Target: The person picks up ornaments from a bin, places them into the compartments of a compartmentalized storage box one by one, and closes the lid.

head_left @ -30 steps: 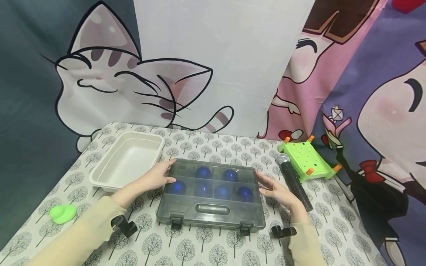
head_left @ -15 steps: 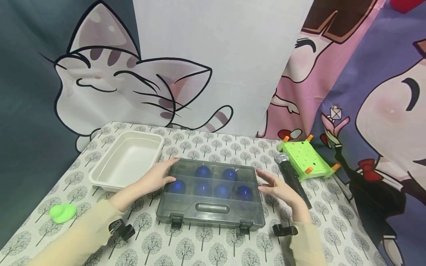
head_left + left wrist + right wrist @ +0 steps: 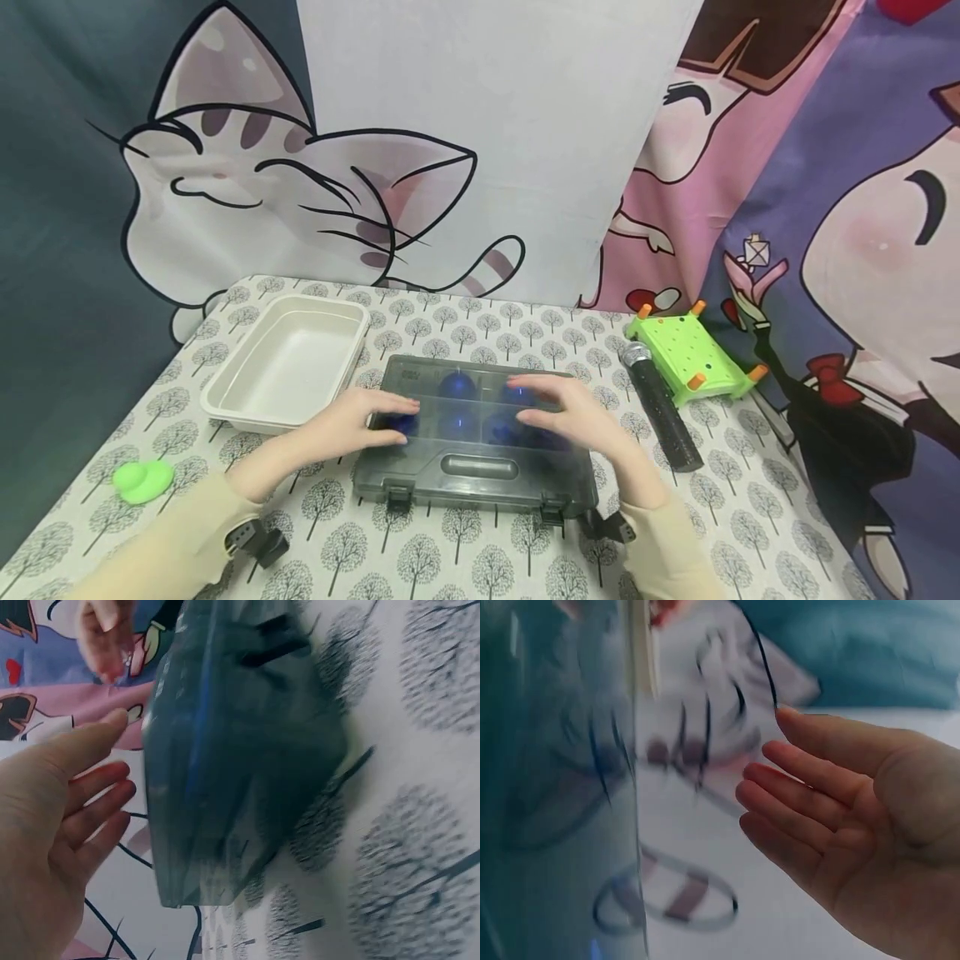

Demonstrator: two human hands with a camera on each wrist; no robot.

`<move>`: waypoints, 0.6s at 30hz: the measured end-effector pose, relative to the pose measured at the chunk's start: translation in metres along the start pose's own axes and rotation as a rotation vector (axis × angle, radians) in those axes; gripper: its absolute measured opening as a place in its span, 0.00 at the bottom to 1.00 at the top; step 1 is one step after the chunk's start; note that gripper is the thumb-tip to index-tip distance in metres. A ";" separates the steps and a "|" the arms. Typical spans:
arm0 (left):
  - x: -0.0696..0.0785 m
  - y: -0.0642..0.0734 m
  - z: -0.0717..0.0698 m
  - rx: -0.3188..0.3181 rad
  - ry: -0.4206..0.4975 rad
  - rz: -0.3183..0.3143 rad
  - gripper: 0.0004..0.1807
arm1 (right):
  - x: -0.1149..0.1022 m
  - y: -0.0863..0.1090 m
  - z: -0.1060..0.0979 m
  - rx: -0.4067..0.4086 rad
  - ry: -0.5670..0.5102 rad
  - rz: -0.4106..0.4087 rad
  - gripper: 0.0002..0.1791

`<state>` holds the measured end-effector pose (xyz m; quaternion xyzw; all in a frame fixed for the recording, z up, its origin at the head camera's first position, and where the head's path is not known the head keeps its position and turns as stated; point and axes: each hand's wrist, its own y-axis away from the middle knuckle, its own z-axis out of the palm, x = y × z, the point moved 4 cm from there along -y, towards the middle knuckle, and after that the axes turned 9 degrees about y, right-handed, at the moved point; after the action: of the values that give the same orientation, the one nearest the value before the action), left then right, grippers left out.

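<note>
A grey see-through plastic storage case (image 3: 478,487) lies closed on the table, its two latches facing the near side. Several blue balls (image 3: 458,384) show through its lid in the divided compartments. My left hand (image 3: 348,429) hovers over the left part of the lid, fingers loosely extended and holding nothing. Over the right part is my right hand (image 3: 577,412), also relaxed and without a thing in it. Both wrist views show a gap between each hand and the case (image 3: 232,757). Some balls are hidden behind the hands.
A white tub (image 3: 281,371) stands behind my left arm. A green toy duck (image 3: 142,482) lies at the left. To the right are a black microphone (image 3: 663,417) and an upturned green stool (image 3: 690,354) with orange feet.
Both hands have left the sides of the case and moved inward above its lid, the right one farther. The case stays in the same place.
</note>
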<state>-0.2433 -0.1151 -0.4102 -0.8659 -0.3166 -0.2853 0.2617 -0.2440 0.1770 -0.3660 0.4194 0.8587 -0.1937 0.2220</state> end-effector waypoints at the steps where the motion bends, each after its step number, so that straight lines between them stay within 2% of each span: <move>1: 0.002 0.002 0.002 -0.003 -0.008 0.017 0.23 | -0.010 -0.003 0.006 -0.008 0.022 -0.028 0.25; 5: 0.007 0.010 0.007 0.011 -0.044 0.078 0.21 | -0.042 -0.012 0.034 -0.056 0.082 -0.087 0.23; 9: 0.010 0.018 0.012 0.047 -0.054 0.136 0.20 | -0.062 -0.018 0.067 -0.106 0.128 -0.108 0.24; 13: 0.013 0.027 0.016 0.084 -0.057 0.189 0.20 | -0.074 -0.019 0.096 -0.105 0.188 -0.120 0.24; 18: 0.013 0.035 0.020 0.107 -0.045 0.226 0.20 | -0.078 -0.016 0.116 -0.088 0.228 -0.092 0.24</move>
<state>-0.2035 -0.1208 -0.4249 -0.8871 -0.2375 -0.2174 0.3307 -0.1886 0.0574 -0.4172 0.3888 0.9042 -0.1170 0.1322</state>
